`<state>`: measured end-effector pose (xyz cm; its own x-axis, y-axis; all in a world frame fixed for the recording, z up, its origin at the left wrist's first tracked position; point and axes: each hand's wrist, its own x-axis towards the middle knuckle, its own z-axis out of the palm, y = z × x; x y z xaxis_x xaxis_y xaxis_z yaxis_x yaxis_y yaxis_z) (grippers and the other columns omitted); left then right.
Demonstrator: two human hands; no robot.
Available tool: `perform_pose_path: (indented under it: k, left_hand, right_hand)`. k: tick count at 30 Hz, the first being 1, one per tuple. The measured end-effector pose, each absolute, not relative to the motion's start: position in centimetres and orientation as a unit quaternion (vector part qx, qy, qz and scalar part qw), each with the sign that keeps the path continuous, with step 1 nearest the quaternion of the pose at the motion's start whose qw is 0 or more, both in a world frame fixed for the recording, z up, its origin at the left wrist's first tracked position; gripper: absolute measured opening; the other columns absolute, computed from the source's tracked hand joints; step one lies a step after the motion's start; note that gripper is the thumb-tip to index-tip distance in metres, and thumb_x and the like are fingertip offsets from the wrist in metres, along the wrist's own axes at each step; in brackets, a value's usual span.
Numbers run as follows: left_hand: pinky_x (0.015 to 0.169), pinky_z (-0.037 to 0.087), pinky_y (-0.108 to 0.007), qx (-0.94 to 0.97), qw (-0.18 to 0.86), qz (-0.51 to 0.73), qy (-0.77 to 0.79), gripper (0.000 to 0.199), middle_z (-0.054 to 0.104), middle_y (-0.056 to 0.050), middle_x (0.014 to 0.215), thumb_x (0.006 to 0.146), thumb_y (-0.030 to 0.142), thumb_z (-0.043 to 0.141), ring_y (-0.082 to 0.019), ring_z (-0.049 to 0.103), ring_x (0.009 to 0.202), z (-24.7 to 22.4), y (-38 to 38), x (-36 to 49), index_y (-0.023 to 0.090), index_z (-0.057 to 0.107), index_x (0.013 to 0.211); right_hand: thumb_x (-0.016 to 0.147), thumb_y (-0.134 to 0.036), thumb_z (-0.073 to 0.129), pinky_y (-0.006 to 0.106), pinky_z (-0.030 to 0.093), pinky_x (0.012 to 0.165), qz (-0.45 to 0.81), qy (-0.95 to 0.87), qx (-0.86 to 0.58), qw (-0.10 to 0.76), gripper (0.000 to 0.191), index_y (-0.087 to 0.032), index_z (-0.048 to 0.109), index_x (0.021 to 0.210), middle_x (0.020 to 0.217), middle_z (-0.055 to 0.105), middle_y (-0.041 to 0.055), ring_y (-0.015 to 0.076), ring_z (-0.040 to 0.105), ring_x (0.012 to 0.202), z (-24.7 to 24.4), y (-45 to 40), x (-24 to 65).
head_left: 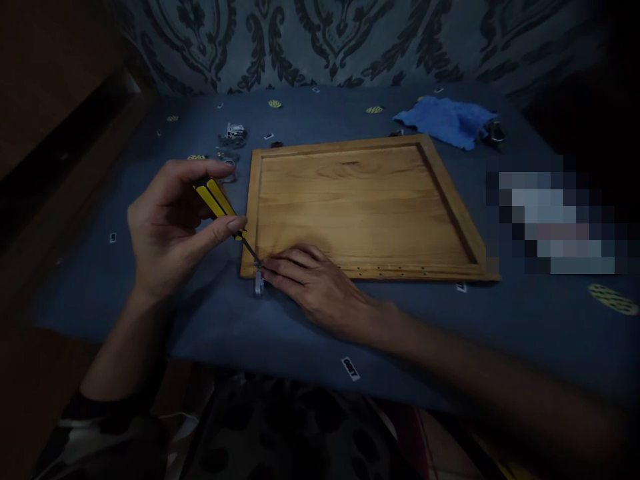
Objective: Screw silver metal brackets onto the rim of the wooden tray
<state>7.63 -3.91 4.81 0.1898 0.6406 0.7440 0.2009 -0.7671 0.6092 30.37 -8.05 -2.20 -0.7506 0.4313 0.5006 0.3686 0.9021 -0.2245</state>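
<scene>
My left hand (183,223) holds a yellow and black screwdriver (215,198) by its handle, between thumb and fingers. The shaft slants down to the right, and its tip meets a small metal hinge (259,283) at the near left corner of a framed wooden panel (345,207). My right hand (320,287) rests on the panel's near edge, its fingertips pressed together beside the screwdriver tip and the hinge. Whatever those fingertips pinch is too small to make out. Several small dark holes run along the panel's near edge.
Loose metal hinges (234,135) lie beyond the panel's far left corner. A blue cloth (447,121) is at the back right, with a dark metal piece (495,133) beside it. Everything rests on a dark blue patterned cover (300,333). Something pixelated lies at the right.
</scene>
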Motion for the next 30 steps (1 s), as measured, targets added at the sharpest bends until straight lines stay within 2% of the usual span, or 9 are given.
perform_pose_path:
  k: [4,10,16,20,24,30]
  left_hand:
    - [0.065,0.063,-0.018,0.725,0.238,0.594,0.256,0.059,0.076,-0.001,0.102,0.058,0.015,0.099,-0.011,0.072,0.077,4.7,-3.8,7.8,0.022,0.076,0.112]
    - [0.075,0.067,-0.029,0.712,0.307,0.556,0.299,0.043,0.077,-0.001,0.089,0.078,0.013,0.087,-0.018,0.077,0.083,5.2,-4.7,8.0,0.022,0.072,0.117]
    - [0.069,0.066,-0.036,0.724,0.248,0.549,0.335,0.044,0.074,0.000,0.100,0.077,0.026,0.089,-0.022,0.074,0.082,5.3,-5.4,8.2,0.035,0.073,0.117]
    - [0.074,0.065,-0.031,0.731,0.256,0.573,0.268,0.040,0.073,0.002,0.098,0.088,0.018,0.078,-0.017,0.073,0.086,5.2,-4.7,7.7,0.026,0.067,0.126]
    - [0.072,0.065,-0.026,0.733,0.236,0.589,0.244,0.044,0.072,0.003,0.104,0.085,0.012,0.081,-0.014,0.071,0.087,5.2,-4.2,7.1,0.025,0.069,0.125]
    - [0.074,0.067,-0.030,0.743,0.228,0.561,0.284,0.042,0.072,0.000,0.098,0.084,0.016,0.082,-0.017,0.072,0.084,5.3,-5.1,7.7,0.026,0.070,0.124]
  right_hand:
    - [0.103,-0.006,0.043,0.044,0.050,0.099,0.055,-0.936,-0.216,0.273,0.036,-0.010,0.065,0.131,0.125,0.074,0.0128,0.0254,0.062,0.116,-2.2,-8.1,30.4]
    - [0.105,-0.009,0.039,0.043,0.052,0.099,0.042,-0.935,-0.212,0.281,0.034,-0.007,0.067,0.125,0.122,0.074,0.0145,0.0247,0.063,0.114,-2.0,-8.1,30.5]
    - [0.104,-0.007,0.041,0.045,0.052,0.099,0.045,-0.935,-0.204,0.286,0.034,-0.007,0.065,0.128,0.124,0.073,0.0160,0.0255,0.062,0.116,-1.9,-8.1,30.5]
    - [0.104,-0.008,0.042,0.045,0.053,0.096,0.044,-0.934,-0.200,0.292,0.033,-0.005,0.066,0.125,0.120,0.074,0.0167,0.0253,0.063,0.111,-2.0,-8.1,30.5]
    - [0.103,-0.006,0.044,0.045,0.051,0.099,0.042,-0.935,-0.202,0.290,0.032,-0.005,0.065,0.127,0.127,0.072,0.0170,0.0251,0.062,0.116,-2.2,-8.2,30.5]
    - [0.103,-0.006,0.043,0.045,0.051,0.100,0.047,-0.936,-0.209,0.279,0.035,-0.010,0.065,0.130,0.127,0.072,0.0145,0.0247,0.062,0.117,-2.2,-8.2,30.5]
